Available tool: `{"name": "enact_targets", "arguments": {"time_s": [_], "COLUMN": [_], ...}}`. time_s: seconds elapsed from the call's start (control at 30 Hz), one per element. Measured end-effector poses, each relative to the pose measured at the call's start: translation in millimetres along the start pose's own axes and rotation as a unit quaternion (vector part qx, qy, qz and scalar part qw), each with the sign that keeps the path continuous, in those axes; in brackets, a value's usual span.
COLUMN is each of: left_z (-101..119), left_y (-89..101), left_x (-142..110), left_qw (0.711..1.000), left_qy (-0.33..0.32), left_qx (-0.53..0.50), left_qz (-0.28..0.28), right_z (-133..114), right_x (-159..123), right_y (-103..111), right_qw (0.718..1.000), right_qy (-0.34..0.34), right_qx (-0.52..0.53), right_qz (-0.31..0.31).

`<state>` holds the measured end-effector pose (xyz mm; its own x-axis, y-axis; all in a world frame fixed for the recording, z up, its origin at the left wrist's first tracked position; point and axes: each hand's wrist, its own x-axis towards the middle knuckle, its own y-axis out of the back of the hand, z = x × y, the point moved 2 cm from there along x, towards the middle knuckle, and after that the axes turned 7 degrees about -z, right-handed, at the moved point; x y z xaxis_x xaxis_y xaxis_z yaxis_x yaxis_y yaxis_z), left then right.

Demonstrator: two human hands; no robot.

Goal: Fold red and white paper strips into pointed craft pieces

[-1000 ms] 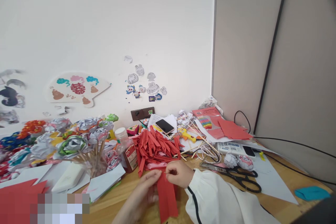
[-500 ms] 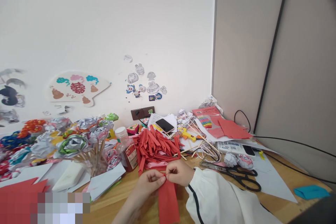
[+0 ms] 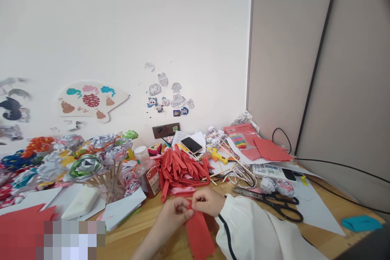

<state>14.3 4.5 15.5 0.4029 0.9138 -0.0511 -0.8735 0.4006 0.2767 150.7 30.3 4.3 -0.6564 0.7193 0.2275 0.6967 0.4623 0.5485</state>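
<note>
A long strip of red paper [image 3: 199, 235] hangs down over the wooden table toward me, its upper end pinched between both hands. My left hand [image 3: 176, 213] is closed on the paper's left top edge, thumb and forefinger together. Right beside it, my right hand [image 3: 209, 202] grips the top of the same strip, the fingers curled in. The fingertips of the two hands almost touch and hide the paper's upper end. Just beyond them lies a heap of folded red paper pieces [image 3: 178, 168].
To the right are black-handled scissors [image 3: 284, 207], a bead string [image 3: 240, 176], and a yellow glue gun [image 3: 219, 156]. A phone [image 3: 191, 145] lies behind the heap. On the left stand a jar [image 3: 141, 156], a bundle of sticks [image 3: 111, 183] and paper flowers [image 3: 87, 166].
The lower end of the red strip has swung to the right and now slants. My left hand has turned slightly, its fingers curling more; my right hand has barely moved.
</note>
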Motion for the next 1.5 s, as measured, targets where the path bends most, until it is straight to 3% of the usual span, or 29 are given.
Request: {"name": "enact_targets", "arguments": {"time_s": [0.13, 0.27, 0.43, 0.5, 0.57, 0.67, 0.73, 0.97, 1.1, 1.33, 1.5], "left_z": [-0.6, -2.0, -1.3, -2.6, -4.5, -6.4, -7.2, -11.3, -11.1, -17.7, -9.0], "left_y": [2.5, -1.8, -0.9, 6.5, 17.0, 29.6, 32.0, 16.9, 11.0, 3.2, -1.0], "left_x": [-0.2, -1.9, 0.5, 3.4, 5.2, 4.5, 3.8, 7.7, 8.7, 10.8, 4.3], "left_qw": [1.0, 0.999, 0.999, 0.996, 0.987, 0.963, 0.954, 0.975, 0.986, 0.998, 0.993], "left_qy": [-0.025, -0.026, -0.007, -0.003, -0.012, -0.047, -0.065, -0.001, 0.009, 0.004, -0.071], "left_qx": [0.009, 0.028, -0.044, -0.081, -0.116, -0.148, -0.16, -0.141, -0.102, 0.003, 0.067], "left_qz": [0.013, -0.029, -0.016, 0.029, 0.111, 0.219, 0.245, 0.17, 0.13, 0.064, 0.067], "right_z": [0.8, 4.5, 10.0, 12.2, 15.7, 20.9, 23.2, 27.8, 28.6, 34.1, 30.5], "right_x": [0.3, 0.8, 1.9, 2.0, 2.4, 3.4, 5.0, 10.6, 10.3, 12.7, 11.0], "right_y": [1.5, -1.4, 5.1, 12.1, 16.4, 13.6, 8.6, 4.2, 6.8, 12.6, 10.7], "right_qw": [1.0, 0.999, 1.0, 0.999, 0.992, 0.957, 0.942, 0.954, 0.946, 0.944, 0.975], "right_qy": [0.006, 0.025, 0.021, 0.008, -0.028, -0.09, -0.104, -0.08, -0.084, -0.069, -0.05], "right_qx": [-0.003, -0.026, -0.007, 0.036, 0.126, 0.269, 0.308, 0.287, 0.306, 0.291, 0.164], "right_qz": [0.007, 0.0, 0.011, 0.022, 0.002, -0.067, -0.085, 0.04, 0.071, 0.143, 0.144]}}
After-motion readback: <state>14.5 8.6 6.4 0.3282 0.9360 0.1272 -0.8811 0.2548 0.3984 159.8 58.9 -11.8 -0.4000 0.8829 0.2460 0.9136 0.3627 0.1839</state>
